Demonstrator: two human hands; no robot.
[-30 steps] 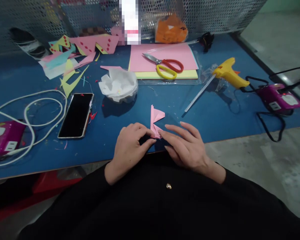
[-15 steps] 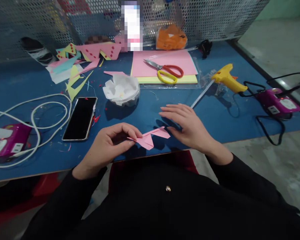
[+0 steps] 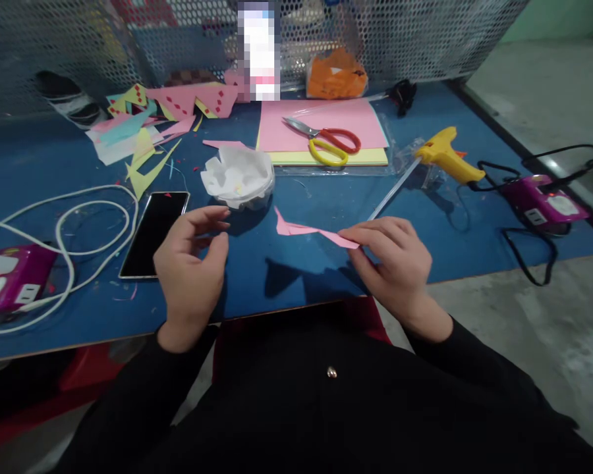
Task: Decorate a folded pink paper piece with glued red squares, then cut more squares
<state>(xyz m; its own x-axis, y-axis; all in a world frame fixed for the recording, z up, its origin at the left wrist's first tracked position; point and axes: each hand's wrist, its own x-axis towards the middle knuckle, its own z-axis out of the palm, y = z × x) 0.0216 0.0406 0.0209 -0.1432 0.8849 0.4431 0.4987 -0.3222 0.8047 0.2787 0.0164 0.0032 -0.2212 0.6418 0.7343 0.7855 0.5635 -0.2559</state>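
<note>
A folded pink paper piece (image 3: pixel 306 230) hangs just above the blue table (image 3: pixel 296 283), casting a shadow below it. My right hand (image 3: pixel 393 263) pinches its right end between thumb and fingers. My left hand (image 3: pixel 190 270) hovers apart from the paper, fingers loosely curled and spread, holding nothing. It is beside a black phone (image 3: pixel 153 232) lying flat on the table.
A clear bowl with white tissue (image 3: pixel 238 178) stands behind the paper. Red-and-yellow scissors (image 3: pixel 326 139) lie on pink and yellow sheets (image 3: pixel 321 125). A yellow glue gun (image 3: pixel 447 158), purple power strips (image 3: pixel 546 201), white cable (image 3: pixel 79 230) and paper scraps (image 3: pixel 143 131) surround them. Mesh fence at the back.
My left hand let go of the pink paper and moved left toward the phone. My right hand took the paper by its right end and lifted it away from me.
</note>
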